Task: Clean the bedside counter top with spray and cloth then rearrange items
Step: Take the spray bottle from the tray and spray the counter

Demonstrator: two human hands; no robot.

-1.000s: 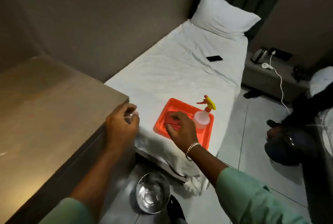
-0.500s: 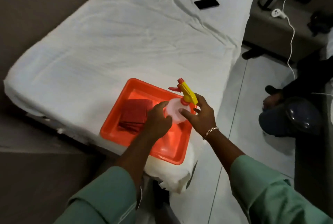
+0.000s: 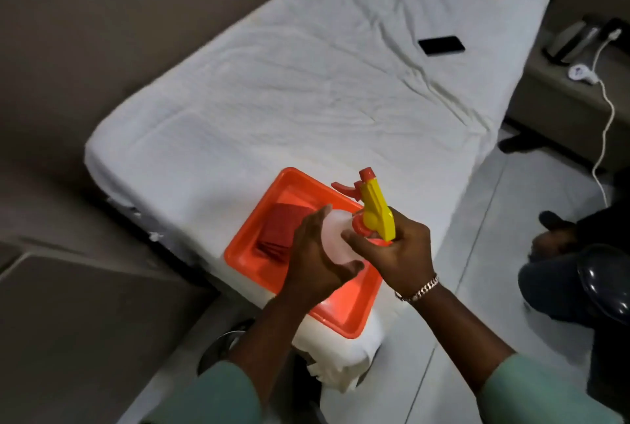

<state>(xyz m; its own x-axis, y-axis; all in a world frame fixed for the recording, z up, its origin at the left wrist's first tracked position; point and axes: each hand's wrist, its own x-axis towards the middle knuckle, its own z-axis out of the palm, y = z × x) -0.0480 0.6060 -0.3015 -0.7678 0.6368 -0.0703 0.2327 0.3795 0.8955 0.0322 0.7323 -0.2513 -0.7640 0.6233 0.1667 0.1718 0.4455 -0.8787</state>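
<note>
Both hands grip the translucent white plastic spray bottle with yellow-and-red trigger head (image 3: 335,236), left hand (image 3: 315,255) wrapped round its body, right hand (image 3: 397,251) pinching its neck, above the orange plastic tray (image 3: 245,246) holding a folded red cloth (image 3: 283,231) at the white-sheeted bed's (image 3: 306,89) near corner.

A single view, from a wide-angle camera worn on the person's head, looks forward and steeply down. It sits close above the foot corner of the bed (image 3: 306,89), so that both forearms rise from the lower edge of the frame and the left hand (image 3: 315,256) and right hand (image 3: 400,253) meet near the middle, over the orange tray (image 3: 245,253). The bed runs away diagonally toward the upper right (its lines bowed by the lens). The wall fills the upper left, a tabletop (image 3: 85,321) the lower left, the floor (image 3: 477,236) the right side.
</note>
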